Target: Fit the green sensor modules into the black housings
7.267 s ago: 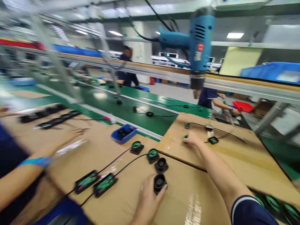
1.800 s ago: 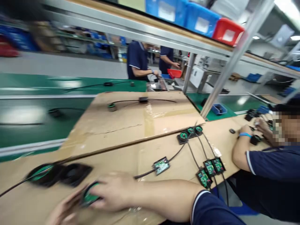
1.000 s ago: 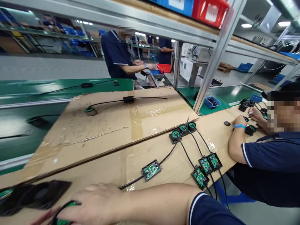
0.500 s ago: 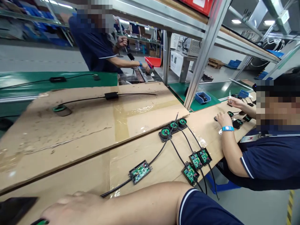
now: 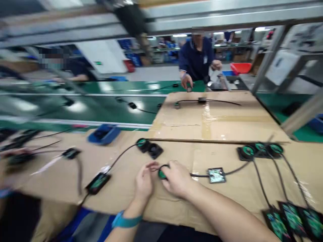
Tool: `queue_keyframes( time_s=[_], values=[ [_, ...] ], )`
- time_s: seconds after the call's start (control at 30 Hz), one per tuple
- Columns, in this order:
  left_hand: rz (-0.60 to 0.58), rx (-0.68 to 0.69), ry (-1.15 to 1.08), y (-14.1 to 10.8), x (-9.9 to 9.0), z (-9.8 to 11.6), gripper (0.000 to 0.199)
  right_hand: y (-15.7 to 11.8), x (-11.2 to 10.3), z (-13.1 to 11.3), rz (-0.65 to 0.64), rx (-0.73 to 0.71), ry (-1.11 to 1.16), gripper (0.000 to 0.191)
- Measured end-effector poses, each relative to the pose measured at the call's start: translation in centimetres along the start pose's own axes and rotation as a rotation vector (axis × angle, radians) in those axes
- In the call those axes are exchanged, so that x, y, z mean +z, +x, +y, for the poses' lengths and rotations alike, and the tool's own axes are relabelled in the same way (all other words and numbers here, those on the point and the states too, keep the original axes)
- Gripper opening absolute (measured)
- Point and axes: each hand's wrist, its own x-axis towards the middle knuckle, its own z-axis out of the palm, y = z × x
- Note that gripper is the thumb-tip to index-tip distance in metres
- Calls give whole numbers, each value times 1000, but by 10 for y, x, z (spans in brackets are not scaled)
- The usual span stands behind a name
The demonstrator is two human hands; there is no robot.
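Observation:
My right hand [image 5: 178,178] grips a small round black housing with a green circuit board [image 5: 163,172] over the cardboard. Just to its left is my left hand [image 5: 145,181], a teal band on the wrist; its fingertips are pinched together beside the housing, and blur hides what is between them. A black cable [image 5: 199,175] emerges beyond my right hand and runs to a rectangular black box with an open circuit board [image 5: 216,175]. Left of my hands, another round green-faced housing [image 5: 142,144] is cabled to an open box [image 5: 99,183], and an empty-looking black square housing [image 5: 154,150] sits beside it.
Three round housings [image 5: 247,152] stand in a row at right, cabled to open boxes [image 5: 276,223]. A blue bin [image 5: 104,134] sits at the back left. Across the raised cardboard [image 5: 181,117], a co-worker [image 5: 195,57] reaches down. Another person's hand [image 5: 15,153] is at far left.
My view has swung left and downward. Both my hands now show together at the round housing, where earlier only one arm crossed the bottom edge. The co-worker opposite has a hand on the cardboard's far edge.

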Motion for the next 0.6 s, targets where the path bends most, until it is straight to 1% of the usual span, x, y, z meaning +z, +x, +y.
queue_keyframes(
  time_s=[0.13, 0.3, 0.37, 0.43, 0.6],
  values=[
    [-21, -24, -62, 2, 2, -2, 58, 0, 2, 1, 21, 49, 103, 26],
    [-23, -30, -115, -3, -2, -2, 57, -6, 0, 2, 218, 56, 217, 38],
    [-31, -28, -113, -2, -2, -4, 57, -6, 2, 4, 258, 64, 224, 39],
    [-35, -25, -103, -1, -2, -6, 57, -5, 5, 6, 239, 80, 203, 37],
    [-30, -42, -59, 2, -8, -9, 62, -2, 11, 3, 99, 92, 52, 31]
  ],
)
